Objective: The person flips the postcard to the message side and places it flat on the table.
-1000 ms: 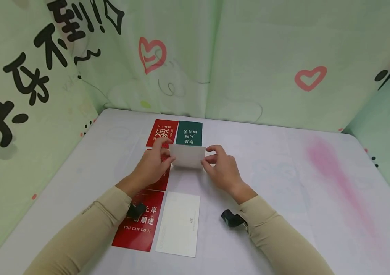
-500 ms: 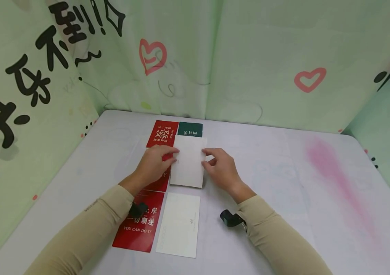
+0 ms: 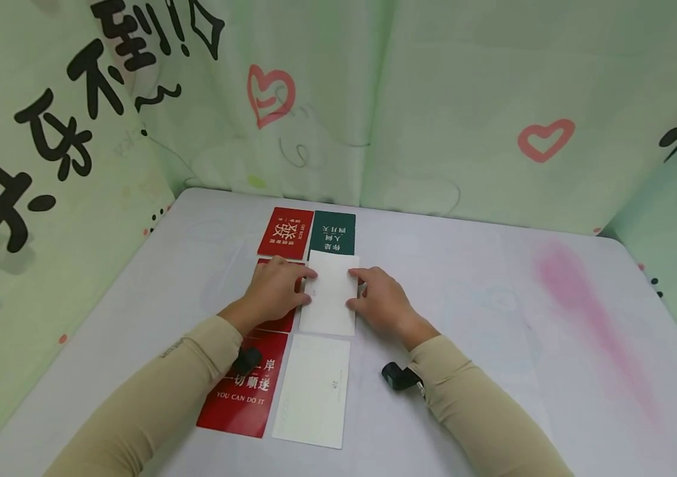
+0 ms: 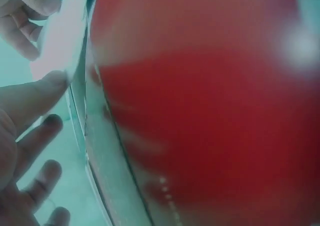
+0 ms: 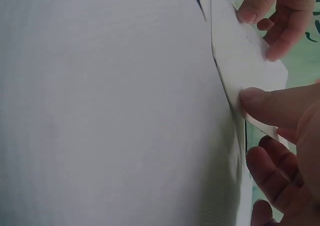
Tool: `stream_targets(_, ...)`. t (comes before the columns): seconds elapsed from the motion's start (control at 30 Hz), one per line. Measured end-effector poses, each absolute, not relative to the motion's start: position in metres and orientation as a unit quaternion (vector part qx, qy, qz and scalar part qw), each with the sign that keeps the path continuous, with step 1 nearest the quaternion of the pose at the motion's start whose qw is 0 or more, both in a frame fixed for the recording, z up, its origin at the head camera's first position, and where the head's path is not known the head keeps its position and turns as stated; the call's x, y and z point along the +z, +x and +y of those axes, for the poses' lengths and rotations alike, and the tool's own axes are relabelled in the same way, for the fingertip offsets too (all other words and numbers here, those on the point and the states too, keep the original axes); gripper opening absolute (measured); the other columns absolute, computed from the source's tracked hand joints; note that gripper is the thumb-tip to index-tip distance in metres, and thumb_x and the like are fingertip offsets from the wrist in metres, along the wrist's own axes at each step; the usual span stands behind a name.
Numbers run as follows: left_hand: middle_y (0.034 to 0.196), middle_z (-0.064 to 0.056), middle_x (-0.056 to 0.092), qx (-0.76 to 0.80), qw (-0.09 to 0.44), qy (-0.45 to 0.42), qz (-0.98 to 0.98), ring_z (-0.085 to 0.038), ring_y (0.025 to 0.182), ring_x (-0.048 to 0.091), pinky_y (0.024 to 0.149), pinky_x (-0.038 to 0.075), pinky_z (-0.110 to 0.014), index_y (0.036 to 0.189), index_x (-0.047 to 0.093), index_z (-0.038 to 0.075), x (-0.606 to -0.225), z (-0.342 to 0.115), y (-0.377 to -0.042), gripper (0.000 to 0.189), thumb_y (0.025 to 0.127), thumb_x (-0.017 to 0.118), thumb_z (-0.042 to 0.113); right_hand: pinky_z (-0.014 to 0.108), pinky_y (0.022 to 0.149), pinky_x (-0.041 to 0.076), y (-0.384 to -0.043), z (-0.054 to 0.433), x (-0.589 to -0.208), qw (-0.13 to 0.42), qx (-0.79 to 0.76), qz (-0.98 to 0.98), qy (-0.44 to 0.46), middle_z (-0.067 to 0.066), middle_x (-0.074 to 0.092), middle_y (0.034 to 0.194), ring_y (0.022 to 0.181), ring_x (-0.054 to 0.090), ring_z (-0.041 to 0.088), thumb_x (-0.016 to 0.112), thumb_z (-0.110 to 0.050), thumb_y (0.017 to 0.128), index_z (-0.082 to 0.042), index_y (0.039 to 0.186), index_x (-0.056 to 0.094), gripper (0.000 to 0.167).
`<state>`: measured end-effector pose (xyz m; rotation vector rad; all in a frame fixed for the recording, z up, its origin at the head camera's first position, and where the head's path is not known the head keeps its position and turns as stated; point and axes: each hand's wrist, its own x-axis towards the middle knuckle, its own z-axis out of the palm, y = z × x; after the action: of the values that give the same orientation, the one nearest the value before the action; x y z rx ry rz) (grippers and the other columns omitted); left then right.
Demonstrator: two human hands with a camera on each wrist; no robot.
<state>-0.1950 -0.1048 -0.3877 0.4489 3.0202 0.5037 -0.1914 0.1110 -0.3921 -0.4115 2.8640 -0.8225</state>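
Between the two hands, a white-faced postcard (image 3: 329,298) lies low over the table, its far edge overlapping a green postcard (image 3: 334,232) in the head view. My left hand (image 3: 275,291) pinches its left edge with thumb and index finger. On the opposite edge, my right hand (image 3: 383,301) pinches it too, and its thumb (image 5: 262,106) lies on the white face in the right wrist view. Another red postcard (image 3: 279,323) lies mostly hidden under the left hand.
A red postcard with a large character (image 3: 286,232) lies at the back left. Nearer are a red "YOU CAN DO IT" postcard (image 3: 240,414) and a blank-faced white postcard (image 3: 311,391). Green printed curtains (image 3: 434,99) stand behind the white table (image 3: 464,298).
The white postcard has gone from tilted up on edge to nearly flat, then slid toward the person, showing more of the green postcard. Both hands have lowered slightly with it.
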Motion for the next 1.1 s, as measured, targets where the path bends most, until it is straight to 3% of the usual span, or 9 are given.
stream_targets(0.4, 0.122, -0.007, 0.066, 0.153, 0.056, 0.141, 0.977, -0.027, 0.114, 0.05, 0.096, 0.045, -0.045, 0.133, 0.067, 0.021, -0.389, -0.1044, -0.1931, 0.065, 0.073, 0.09, 0.028, 0.043, 0.093, 0.047, -0.1893, 0.1105, -0.3945, 0.094, -0.258, 0.951, -0.14, 0.012, 0.059, 0.115, 0.101, 0.054, 0.027, 0.074, -0.021, 0.091, -0.003, 0.143, 0.052, 0.059)
stream_targets(0.57, 0.141, -0.007, 0.057, 0.137, 0.062, 0.165, 0.975, -0.031, 0.127, 0.045, 0.1, 0.042, -0.05, 0.135, 0.065, 0.02, -0.3873, -0.1041, -0.193, 0.064, 0.076, 0.088, 0.026, 0.052, 0.1, 0.042, -0.1893, 0.1086, -0.3931, 0.084, -0.197, 0.966, -0.146, 0.014, 0.055, 0.135, 0.119, 0.054, 0.033, 0.075, -0.027, 0.091, -0.009, 0.146, 0.05, 0.063)
stream_targets(0.7, 0.135, -0.006, 0.061, 0.142, 0.085, 0.163, 0.973, -0.029, 0.125, 0.045, 0.101, 0.039, -0.049, 0.137, 0.064, 0.022, -0.3854, -0.1046, -0.1931, 0.061, 0.08, 0.086, 0.026, 0.055, 0.1, 0.041, -0.1895, 0.1071, -0.3907, 0.087, -0.161, 0.97, -0.162, 0.011, 0.052, 0.146, 0.126, 0.049, 0.036, 0.074, -0.029, 0.092, -0.013, 0.146, 0.052, 0.061)
stream_targets(0.87, 0.124, -0.007, 0.063, 0.15, 0.102, 0.145, 0.973, -0.027, 0.118, 0.046, 0.1, 0.036, -0.049, 0.139, 0.062, 0.023, -0.3852, -0.1092, -0.1932, 0.064, 0.079, 0.086, 0.026, 0.053, 0.095, 0.039, -0.1892, 0.1065, -0.3907, 0.098, -0.151, 0.969, -0.171, 0.007, 0.061, 0.137, 0.12, 0.05, 0.034, 0.07, -0.03, 0.094, -0.013, 0.144, 0.055, 0.055)
stream_targets(1.1, 0.127, -0.007, 0.062, 0.168, 0.11, 0.155, 0.967, -0.029, 0.122, 0.044, 0.102, 0.034, -0.052, 0.141, 0.06, 0.023, -0.3832, -0.112, -0.1978, 0.066, 0.079, 0.086, 0.027, 0.051, 0.093, 0.038, -0.1888, 0.1059, -0.3872, 0.093, -0.149, 0.97, -0.17, 0.008, 0.061, 0.135, 0.118, 0.05, 0.033, 0.069, -0.034, 0.095, -0.014, 0.145, 0.054, 0.056)
